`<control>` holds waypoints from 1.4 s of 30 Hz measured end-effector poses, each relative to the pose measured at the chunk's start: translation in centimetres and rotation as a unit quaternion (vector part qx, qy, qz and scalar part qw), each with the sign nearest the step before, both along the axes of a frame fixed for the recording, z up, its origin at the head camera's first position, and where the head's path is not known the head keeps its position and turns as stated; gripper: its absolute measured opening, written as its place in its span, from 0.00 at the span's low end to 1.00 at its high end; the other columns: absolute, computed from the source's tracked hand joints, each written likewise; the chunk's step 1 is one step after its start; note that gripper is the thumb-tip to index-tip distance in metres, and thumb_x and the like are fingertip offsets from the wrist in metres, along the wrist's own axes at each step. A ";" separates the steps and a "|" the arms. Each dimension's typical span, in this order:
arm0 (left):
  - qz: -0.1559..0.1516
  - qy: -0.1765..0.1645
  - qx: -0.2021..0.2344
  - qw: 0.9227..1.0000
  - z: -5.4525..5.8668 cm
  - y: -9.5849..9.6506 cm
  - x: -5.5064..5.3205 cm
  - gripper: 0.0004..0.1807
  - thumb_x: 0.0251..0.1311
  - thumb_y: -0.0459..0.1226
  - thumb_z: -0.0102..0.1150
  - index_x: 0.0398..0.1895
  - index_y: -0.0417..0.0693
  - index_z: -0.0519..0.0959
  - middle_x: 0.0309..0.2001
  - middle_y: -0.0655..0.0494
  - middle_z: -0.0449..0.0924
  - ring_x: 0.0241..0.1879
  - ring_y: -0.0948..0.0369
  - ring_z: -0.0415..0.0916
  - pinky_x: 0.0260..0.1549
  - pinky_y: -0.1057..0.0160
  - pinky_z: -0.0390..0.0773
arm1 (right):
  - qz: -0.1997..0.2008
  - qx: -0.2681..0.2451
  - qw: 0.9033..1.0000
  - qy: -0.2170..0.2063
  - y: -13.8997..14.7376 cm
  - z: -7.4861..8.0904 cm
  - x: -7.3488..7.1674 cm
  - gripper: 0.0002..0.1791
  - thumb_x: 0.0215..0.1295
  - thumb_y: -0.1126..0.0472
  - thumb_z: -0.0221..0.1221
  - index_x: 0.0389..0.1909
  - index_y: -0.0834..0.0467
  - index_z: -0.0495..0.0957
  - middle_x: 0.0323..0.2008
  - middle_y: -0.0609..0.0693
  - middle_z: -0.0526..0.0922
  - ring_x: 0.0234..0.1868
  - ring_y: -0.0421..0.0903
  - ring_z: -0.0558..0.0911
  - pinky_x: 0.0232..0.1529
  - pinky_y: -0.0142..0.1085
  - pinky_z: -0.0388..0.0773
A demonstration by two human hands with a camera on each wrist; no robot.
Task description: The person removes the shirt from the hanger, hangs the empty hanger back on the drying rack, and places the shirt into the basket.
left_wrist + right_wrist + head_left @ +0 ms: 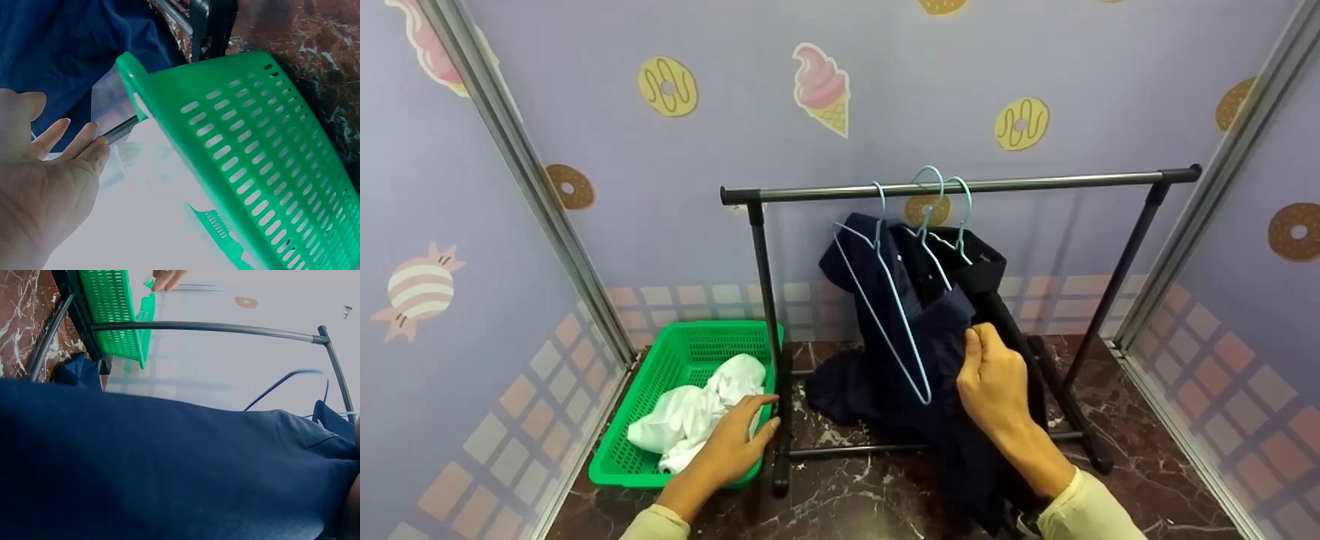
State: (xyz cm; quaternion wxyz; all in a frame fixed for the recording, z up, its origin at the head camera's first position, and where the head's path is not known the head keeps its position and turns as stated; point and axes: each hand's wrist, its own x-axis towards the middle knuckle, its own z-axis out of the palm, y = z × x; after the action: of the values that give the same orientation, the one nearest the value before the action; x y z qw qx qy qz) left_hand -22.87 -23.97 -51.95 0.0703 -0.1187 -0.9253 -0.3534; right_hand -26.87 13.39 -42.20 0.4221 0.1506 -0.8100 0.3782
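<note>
My right hand point(996, 382) pinches the edge of a navy collared garment point(870, 330) between thumb and curled fingers. This garment hangs from the rack, partly off a light blue wire hanger point(904, 322) whose lower corner pokes out in front of the cloth. In the right wrist view, the navy fabric point(169, 461) stretches across the lower half. My left hand point(735, 446) hovers at the right rim of a green basket point(667, 352), its fingers extended and holding nothing. The left wrist view shows that hand point(56, 174) beside the basket's slotted wall point(236, 129).
White cloth point(682, 420) lies bunched in the basket. Behind the navy garment, a black garment point(982, 277) hangs on the metal rail point(1057, 182). The rack's left post point(765, 277) stands between basket and clothes, on a dark marbled floor point(855, 495). Patterned panels enclose both sides and the back.
</note>
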 end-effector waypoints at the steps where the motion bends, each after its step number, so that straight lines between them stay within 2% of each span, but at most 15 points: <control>1: -0.001 0.006 0.004 1.000 0.0 0.1 0.0 0.23 0.81 0.45 0.56 0.72 0.47 0.75 0.69 0.44 0.79 0.72 0.41 0.75 0.71 0.36 0.73 | 0.004 0.001 1.000 0.004 -0.1 0.1 0.0 0.12 0.79 0.69 0.54 0.30 0.64 0.73 0.15 0.45 0.63 0.17 0.40 0.63 0.19 0.34 0.62; 6: -0.015 0.021 0.016 1.000 0.2 1.2 0.1 0.25 0.80 0.40 0.57 0.76 0.44 0.71 0.70 0.43 0.79 0.73 0.40 0.74 0.73 0.36 0.71 | 0.011 -0.001 1.000 0.009 -0.2 0.2 0.0 0.12 0.79 0.69 0.55 0.30 0.63 0.74 0.15 0.44 0.63 0.17 0.37 0.62 0.18 0.31 0.61; 10: -0.021 0.023 0.015 0.999 0.5 2.0 0.1 0.26 0.81 0.41 0.55 0.77 0.47 0.70 0.72 0.44 0.78 0.74 0.40 0.73 0.73 0.36 0.71 | 0.007 -0.002 1.000 0.009 -0.1 -0.1 0.1 0.12 0.78 0.69 0.55 0.30 0.63 0.74 0.15 0.44 0.63 0.17 0.37 0.62 0.18 0.31 0.60; 17: -0.040 0.046 0.012 0.998 1.9 3.3 -0.2 0.23 0.81 0.38 0.55 0.74 0.46 0.73 0.72 0.44 0.77 0.72 0.42 0.75 0.71 0.38 0.74 | 0.005 0.002 1.000 0.013 0.3 -0.3 0.0 0.12 0.79 0.69 0.55 0.30 0.63 0.75 0.15 0.45 0.63 0.17 0.38 0.63 0.19 0.32 0.61; 25: -0.066 0.085 0.005 0.994 2.6 5.2 -0.3 0.19 0.80 0.35 0.55 0.70 0.45 0.77 0.67 0.46 0.82 0.68 0.46 0.80 0.67 0.42 0.79 | 0.017 0.005 1.000 0.019 0.6 -0.2 0.3 0.11 0.79 0.69 0.55 0.31 0.63 0.76 0.15 0.45 0.65 0.17 0.35 0.62 0.18 0.29 0.60; 30: -0.068 0.096 0.002 0.993 3.8 5.8 -0.3 0.19 0.80 0.35 0.55 0.70 0.45 0.77 0.67 0.46 0.82 0.67 0.46 0.80 0.66 0.43 0.80 | 0.021 0.005 0.999 0.025 0.7 -0.2 0.5 0.10 0.78 0.69 0.56 0.32 0.63 0.77 0.15 0.47 0.68 0.17 0.36 0.64 0.18 0.29 0.62; 37: -0.081 0.127 0.008 0.989 6.0 6.8 -0.9 0.19 0.80 0.36 0.55 0.70 0.47 0.78 0.64 0.48 0.83 0.62 0.51 0.83 0.58 0.47 0.84 | 0.025 0.006 0.999 0.034 0.8 -0.6 0.9 0.10 0.77 0.70 0.57 0.32 0.63 0.77 0.15 0.46 0.67 0.17 0.35 0.64 0.17 0.29 0.62; 42: -0.084 0.148 0.019 0.985 7.3 7.8 -1.5 0.18 0.80 0.37 0.56 0.69 0.48 0.79 0.63 0.49 0.84 0.65 0.50 0.82 0.65 0.46 0.81 | 0.026 0.007 0.999 0.035 1.0 -0.9 1.2 0.10 0.77 0.71 0.57 0.32 0.62 0.77 0.15 0.45 0.67 0.17 0.34 0.63 0.18 0.28 0.62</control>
State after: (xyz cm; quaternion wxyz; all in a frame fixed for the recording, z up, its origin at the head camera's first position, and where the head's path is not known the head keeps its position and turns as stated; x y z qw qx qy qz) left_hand -24.38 -16.21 -44.68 0.1786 -0.2455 -0.8847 -0.3538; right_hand -25.64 14.35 -43.05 0.4396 0.1875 -0.7931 0.3777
